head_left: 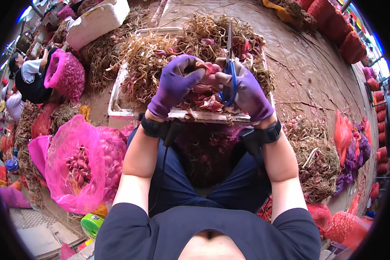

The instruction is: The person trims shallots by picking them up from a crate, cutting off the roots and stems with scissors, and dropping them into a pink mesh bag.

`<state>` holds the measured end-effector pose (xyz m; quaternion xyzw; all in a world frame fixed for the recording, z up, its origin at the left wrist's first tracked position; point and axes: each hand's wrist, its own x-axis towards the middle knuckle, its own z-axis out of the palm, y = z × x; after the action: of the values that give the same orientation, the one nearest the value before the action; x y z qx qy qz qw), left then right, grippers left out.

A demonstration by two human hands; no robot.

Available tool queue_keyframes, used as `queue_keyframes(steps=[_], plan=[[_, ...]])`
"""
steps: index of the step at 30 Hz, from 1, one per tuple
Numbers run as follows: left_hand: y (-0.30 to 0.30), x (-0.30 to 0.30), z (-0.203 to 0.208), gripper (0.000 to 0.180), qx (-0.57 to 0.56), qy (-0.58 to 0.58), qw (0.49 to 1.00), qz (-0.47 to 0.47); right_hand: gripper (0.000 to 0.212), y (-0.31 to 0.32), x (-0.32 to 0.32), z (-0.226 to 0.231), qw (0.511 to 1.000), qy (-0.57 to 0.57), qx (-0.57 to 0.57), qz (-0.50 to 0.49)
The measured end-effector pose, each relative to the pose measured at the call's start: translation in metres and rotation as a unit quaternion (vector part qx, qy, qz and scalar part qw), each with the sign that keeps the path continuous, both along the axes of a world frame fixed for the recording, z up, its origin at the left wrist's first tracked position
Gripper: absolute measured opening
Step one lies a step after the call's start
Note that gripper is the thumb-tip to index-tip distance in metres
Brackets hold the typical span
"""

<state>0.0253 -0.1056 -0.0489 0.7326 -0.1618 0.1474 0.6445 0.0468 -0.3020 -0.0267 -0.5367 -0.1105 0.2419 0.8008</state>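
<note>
Both my hands wear purple gloves and meet over a white foam tray [177, 115] heaped with dried shallots and their stringy tops [149, 47]. Between the fingers of my left hand [177, 82] is a reddish shallot [210, 68], pinched at one side. My right hand [246, 89] has blue-handled scissors [233, 82] hooked on it, blades pointing away from me. Its fingertips also touch the shallot from the right. Loose papery skins [210, 103] lie in the tray just below my hands.
At my left stands an open pink mesh bag [58, 173] with shallots inside. Piles of dried shallots [312, 160] lie on the right, beside orange and purple net bags [355, 151]. A person [30, 73] sits at the far left near another pink bag [67, 76]. Red sacks [333, 21] line the far right.
</note>
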Motion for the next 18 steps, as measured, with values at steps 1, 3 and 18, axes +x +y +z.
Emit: queue_keyframes(steps=[1,3,18], plan=[[0.0,0.002,-0.003,0.017,-0.087,0.08,0.992,-0.035,0.051,0.001,0.001,-0.002,0.999,-0.019,0.03,0.0],[0.001,0.002,-0.003,0.016,-0.077,0.087,0.992,-0.039,0.053,0.005,0.001,-0.004,1.0,-0.011,0.014,0.007],[-0.038,-0.048,0.024,0.042,0.427,0.152,0.779,-0.432,0.049,-0.014,0.025,-0.015,0.991,-0.022,0.116,-0.057]])
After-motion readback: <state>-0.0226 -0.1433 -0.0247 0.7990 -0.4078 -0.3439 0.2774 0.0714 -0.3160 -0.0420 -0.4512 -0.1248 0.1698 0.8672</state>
